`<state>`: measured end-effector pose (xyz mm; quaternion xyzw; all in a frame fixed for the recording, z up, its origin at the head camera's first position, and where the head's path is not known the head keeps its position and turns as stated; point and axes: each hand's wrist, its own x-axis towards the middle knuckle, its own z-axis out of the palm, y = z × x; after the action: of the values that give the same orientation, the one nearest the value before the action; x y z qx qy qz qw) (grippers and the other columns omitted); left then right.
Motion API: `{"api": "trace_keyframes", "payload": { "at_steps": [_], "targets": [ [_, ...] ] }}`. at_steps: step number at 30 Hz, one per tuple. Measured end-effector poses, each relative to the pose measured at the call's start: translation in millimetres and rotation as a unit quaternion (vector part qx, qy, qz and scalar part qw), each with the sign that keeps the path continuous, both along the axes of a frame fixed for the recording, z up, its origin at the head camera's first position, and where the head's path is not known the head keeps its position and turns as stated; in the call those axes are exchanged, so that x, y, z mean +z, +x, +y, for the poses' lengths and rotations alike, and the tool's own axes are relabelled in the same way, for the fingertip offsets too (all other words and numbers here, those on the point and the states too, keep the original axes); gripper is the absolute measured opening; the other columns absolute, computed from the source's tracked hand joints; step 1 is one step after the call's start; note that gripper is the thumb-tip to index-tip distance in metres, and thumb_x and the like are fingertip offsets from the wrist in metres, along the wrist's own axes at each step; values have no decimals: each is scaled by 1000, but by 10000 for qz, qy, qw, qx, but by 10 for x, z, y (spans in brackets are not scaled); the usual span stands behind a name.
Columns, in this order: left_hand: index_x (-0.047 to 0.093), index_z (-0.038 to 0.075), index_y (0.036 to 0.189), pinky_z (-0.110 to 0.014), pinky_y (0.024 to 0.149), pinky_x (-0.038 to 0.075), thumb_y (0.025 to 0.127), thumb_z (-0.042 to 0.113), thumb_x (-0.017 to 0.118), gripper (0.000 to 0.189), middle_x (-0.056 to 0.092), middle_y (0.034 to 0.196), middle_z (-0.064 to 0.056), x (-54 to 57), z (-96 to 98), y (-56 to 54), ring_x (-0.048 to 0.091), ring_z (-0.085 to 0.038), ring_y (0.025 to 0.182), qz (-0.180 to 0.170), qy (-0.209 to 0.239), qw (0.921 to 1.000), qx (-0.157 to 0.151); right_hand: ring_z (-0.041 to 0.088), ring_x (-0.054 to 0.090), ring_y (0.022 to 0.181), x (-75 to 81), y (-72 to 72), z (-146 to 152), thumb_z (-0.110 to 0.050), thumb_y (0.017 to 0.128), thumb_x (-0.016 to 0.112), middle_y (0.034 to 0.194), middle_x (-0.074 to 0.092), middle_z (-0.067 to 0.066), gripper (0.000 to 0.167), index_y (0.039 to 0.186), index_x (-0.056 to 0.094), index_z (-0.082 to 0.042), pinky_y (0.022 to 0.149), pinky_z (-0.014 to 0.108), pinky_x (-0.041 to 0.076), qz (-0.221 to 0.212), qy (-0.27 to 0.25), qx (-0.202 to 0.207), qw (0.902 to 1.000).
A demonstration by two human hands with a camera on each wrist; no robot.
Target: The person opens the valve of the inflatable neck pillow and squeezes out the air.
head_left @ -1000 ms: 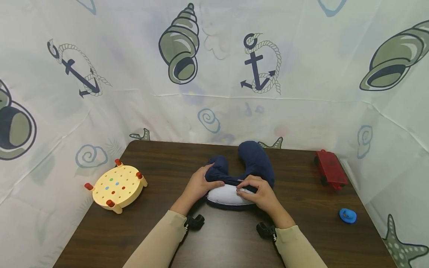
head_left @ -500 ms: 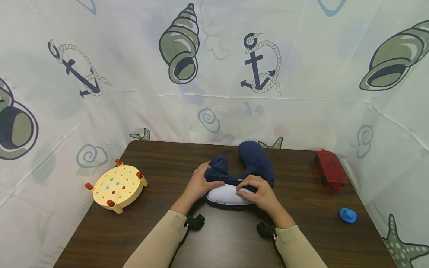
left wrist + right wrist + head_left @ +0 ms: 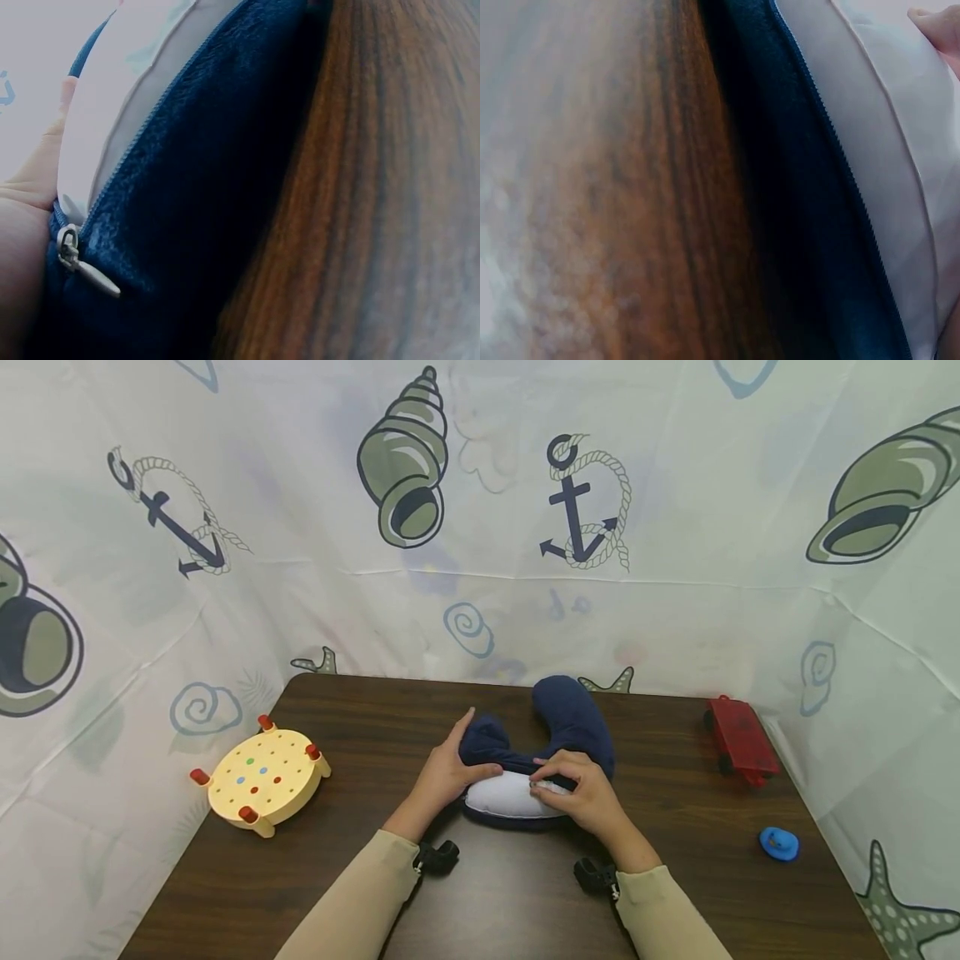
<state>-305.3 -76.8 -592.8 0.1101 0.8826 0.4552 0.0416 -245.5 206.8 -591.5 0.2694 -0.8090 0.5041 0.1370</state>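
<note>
A navy U-shaped neck pillow (image 3: 573, 718) lies on the table, its curved side towards me. Along that side the zipped cover gapes, baring the white inner cushion (image 3: 502, 797). My left hand (image 3: 444, 772) holds the pillow's left part, thumb lying across the front by the opening; the index finger points up off the fabric, other fingers hidden. With fingertips bent at the opening, my right hand (image 3: 583, 789) pinches the cover's edge over the white cushion. A metal zip pull (image 3: 69, 247) hangs at one end of the zip in the left wrist view.
Left on the table is a yellow round toy stool (image 3: 262, 777), legs up, with red tips and coloured dots. A red toy skateboard (image 3: 741, 735) lies back right, a small blue toy (image 3: 778, 843) in front of it. A patterned cloth (image 3: 510, 527) hangs behind.
My left index finger has lifted from the pillow and now points upward. The right hand and the pillow have stayed almost still.
</note>
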Motion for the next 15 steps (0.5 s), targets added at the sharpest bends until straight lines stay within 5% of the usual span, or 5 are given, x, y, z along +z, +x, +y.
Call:
{"api": "trace_keyframes", "payload": {
  "at_steps": [15],
  "targets": [
    [68,33,147,-61,111,53,86,63,87,71,71,148,-7,21,-2,6,66,-37,137,178,-137,9996,-154,31,70,123,12,-24,-1,-6,79,97,112,78,-2,34,106,82,-21,112,34,40,359,235,87,9990]
  ]
}}
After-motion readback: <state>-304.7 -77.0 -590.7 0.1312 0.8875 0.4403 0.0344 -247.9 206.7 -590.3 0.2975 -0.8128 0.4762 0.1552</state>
